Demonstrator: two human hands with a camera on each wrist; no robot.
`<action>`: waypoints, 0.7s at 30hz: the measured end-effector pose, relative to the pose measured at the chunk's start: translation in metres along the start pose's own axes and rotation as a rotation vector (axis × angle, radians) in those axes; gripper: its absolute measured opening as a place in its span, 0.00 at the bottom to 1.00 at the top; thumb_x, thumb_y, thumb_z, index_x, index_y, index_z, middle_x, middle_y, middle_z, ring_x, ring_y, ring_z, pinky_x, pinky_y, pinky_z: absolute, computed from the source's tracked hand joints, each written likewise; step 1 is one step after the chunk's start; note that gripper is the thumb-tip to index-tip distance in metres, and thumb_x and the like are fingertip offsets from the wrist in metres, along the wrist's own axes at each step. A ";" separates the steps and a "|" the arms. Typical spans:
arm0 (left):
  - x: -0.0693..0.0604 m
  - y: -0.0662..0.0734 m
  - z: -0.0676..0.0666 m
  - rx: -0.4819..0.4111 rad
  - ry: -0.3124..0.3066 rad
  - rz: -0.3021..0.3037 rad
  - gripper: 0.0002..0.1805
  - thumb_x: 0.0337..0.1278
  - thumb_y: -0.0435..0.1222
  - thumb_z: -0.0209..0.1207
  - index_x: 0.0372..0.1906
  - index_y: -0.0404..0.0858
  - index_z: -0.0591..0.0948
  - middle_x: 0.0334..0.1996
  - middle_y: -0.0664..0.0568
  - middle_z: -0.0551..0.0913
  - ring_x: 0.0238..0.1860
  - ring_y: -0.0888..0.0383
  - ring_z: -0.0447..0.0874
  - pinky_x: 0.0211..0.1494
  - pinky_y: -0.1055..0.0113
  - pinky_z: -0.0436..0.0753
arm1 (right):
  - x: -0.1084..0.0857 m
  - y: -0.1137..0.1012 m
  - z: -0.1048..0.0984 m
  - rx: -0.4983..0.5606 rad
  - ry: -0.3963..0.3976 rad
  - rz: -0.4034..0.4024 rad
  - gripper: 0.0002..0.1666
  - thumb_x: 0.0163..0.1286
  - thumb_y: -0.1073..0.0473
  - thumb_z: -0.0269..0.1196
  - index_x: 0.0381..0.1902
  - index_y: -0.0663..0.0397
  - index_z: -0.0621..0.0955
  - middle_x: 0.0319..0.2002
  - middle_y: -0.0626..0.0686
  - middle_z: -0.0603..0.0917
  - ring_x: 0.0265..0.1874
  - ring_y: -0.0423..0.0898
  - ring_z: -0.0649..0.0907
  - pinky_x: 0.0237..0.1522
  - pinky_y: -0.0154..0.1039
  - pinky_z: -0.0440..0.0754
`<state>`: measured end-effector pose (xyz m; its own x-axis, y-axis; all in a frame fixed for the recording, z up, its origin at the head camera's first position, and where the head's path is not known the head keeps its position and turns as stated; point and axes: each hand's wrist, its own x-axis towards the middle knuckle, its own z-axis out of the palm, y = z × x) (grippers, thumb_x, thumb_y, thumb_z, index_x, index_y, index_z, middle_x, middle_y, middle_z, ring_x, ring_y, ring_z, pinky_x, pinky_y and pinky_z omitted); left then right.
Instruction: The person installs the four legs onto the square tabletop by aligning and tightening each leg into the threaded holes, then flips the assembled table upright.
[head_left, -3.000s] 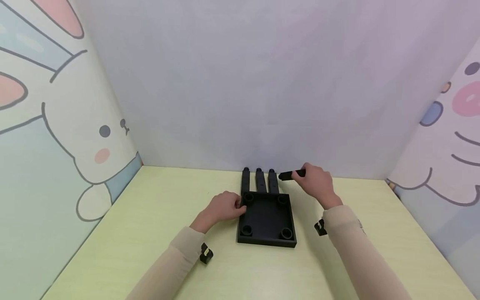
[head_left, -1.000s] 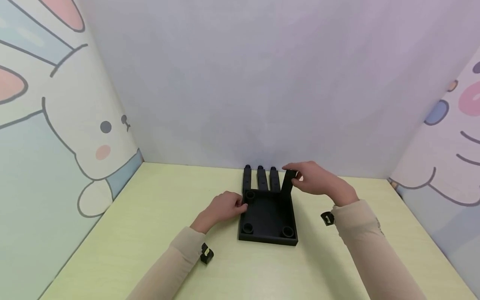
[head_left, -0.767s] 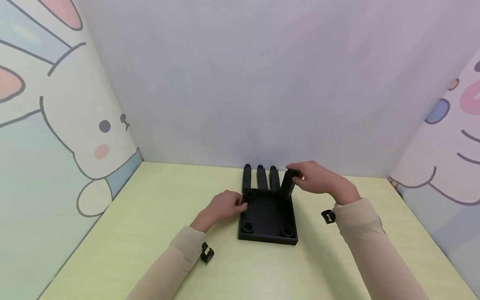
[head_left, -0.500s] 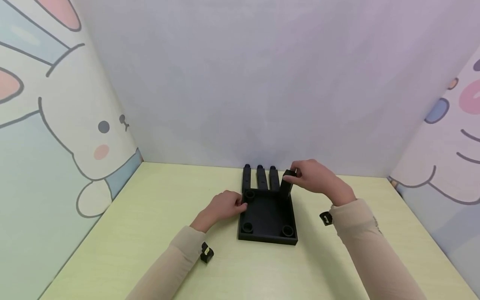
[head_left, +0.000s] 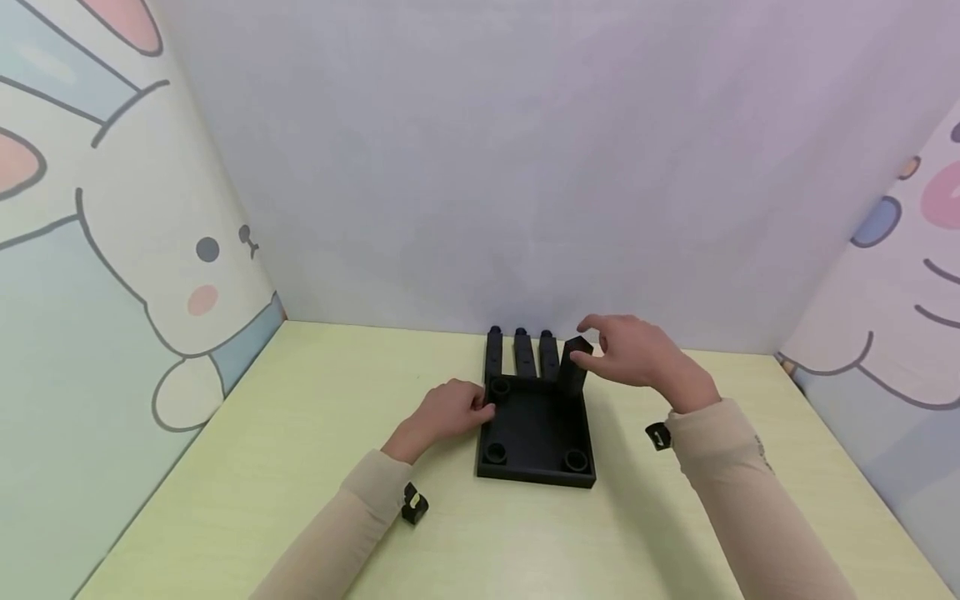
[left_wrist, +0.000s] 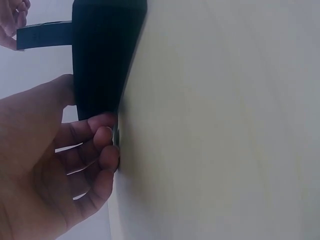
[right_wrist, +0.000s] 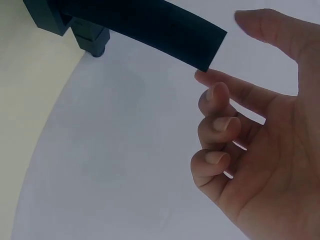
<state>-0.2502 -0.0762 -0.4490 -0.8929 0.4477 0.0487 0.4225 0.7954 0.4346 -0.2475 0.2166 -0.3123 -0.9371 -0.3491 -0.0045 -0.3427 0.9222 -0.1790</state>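
A black square tray with raised rims lies on the table, round sockets in three of its corners. At its back right corner a black leg stands upright. My left hand grips the tray's left wall; the left wrist view shows thumb and curled fingers around the tray's edge. My right hand is beside the leg's top, thumb and index finger spread apart. In the right wrist view the leg has its free end between the parted thumb and index finger, the index fingertip at or very near it.
Three more black legs lie side by side behind the tray, near the back wall. Printed cartoon panels stand at left and right. Pale yellow table surface extends around the tray.
The right hand brought the leg from right of the tray to its back right corner, stood it upright, and has now loosened its fingers from it. The left hand stays on the tray.
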 end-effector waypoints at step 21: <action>-0.003 0.000 -0.001 -0.005 0.011 0.006 0.24 0.68 0.47 0.57 0.15 0.48 0.65 0.12 0.61 0.60 0.15 0.64 0.60 0.21 0.70 0.57 | 0.004 -0.002 0.011 -0.023 0.096 0.047 0.26 0.73 0.37 0.59 0.29 0.53 0.76 0.19 0.48 0.74 0.18 0.45 0.71 0.22 0.39 0.66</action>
<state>-0.2479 -0.0775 -0.4482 -0.8918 0.4482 0.0609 0.4273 0.7905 0.4388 -0.2500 0.2115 -0.3231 -0.9540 -0.2885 0.0815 -0.2982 0.9413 -0.1584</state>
